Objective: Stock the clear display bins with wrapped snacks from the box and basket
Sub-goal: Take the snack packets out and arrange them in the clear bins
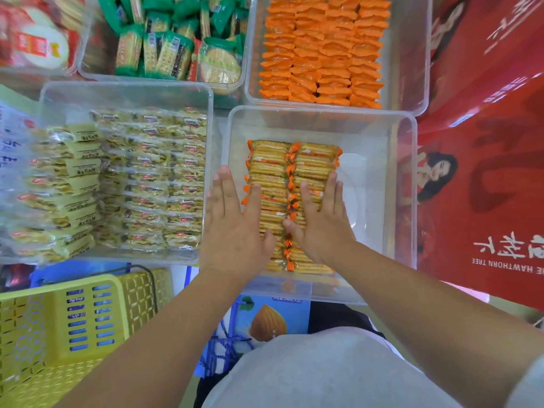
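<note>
Clear bins (pixel 407 184) abut — red cartons (pixel 485 207) beside.

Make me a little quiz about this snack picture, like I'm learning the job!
1. True or false: the left hand and right hand touch the orange-edged cracker packs with straight fingers.
2. The far right bin holds snack packs coloured: A orange, B blue, C purple.
3. Fill in: the plastic basket at lower left is ____.
Key: 1 true; 2 A; 3 yellow.
</note>
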Motion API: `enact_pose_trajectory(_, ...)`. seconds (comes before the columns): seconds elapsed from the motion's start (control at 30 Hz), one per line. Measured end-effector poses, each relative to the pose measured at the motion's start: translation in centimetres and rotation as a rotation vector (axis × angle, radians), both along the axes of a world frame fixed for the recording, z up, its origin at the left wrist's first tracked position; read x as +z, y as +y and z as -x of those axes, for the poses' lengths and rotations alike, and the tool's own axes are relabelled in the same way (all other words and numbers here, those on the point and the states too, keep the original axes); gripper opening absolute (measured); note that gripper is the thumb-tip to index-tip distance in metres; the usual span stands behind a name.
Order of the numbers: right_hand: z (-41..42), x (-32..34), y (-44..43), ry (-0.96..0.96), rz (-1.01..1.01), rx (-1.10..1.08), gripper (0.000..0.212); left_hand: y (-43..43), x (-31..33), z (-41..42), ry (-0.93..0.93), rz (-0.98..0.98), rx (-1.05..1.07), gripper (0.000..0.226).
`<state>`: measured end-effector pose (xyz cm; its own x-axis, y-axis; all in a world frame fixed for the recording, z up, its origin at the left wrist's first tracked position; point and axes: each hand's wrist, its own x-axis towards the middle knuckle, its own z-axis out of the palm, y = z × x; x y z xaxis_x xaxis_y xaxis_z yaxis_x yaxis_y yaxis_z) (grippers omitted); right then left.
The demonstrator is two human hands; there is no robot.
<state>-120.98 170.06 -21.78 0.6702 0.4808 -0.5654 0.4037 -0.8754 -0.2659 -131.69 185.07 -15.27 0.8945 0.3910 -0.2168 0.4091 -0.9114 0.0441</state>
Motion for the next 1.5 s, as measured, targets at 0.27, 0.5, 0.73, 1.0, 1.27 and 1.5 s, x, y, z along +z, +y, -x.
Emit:
enact_pose_trajectory(0.27,-0.6,1.0,-0.4,0.169,-0.256,-0.032,0.093,0.0,-0.2,0.1,0.001,-0.009,-0.007,0.083)
enact_pose_trajectory(0.5,-1.5,3.1,-1.7,0.215,-0.426,-0.414,0.090,-0.2,-0.1,0.1,0.018,-0.045,-0.076,0.090)
enact_pose_trajectory(0.73,0.2,3.3,-4.2,0.473,-0.373,-0.726,0.092,-1.0,-2.8,-3.0,0.122,0.091,-0.202,0.081)
enact_pose_trajectory(1.0,2.0,3.6,-3.5,0.560,-0.538,-0.529,0.069,-0.8,-7.2,-5.3,0.248,0.192,-0.106,0.096)
enact_pose_trajectory(1.27,-0.2,3.7,-4.2,0.324,-0.209,-0.296,0.066,-1.2,-8.2,-5.3,0.245,0.191,-0.073,0.099)
enact_pose_trajectory(1.5,-4.2,2.1,-0.4,-0.263,-0.105,-0.055,0.079,-0.8,-6.8,-6.1,0.084,0.158,-0.062,0.088)
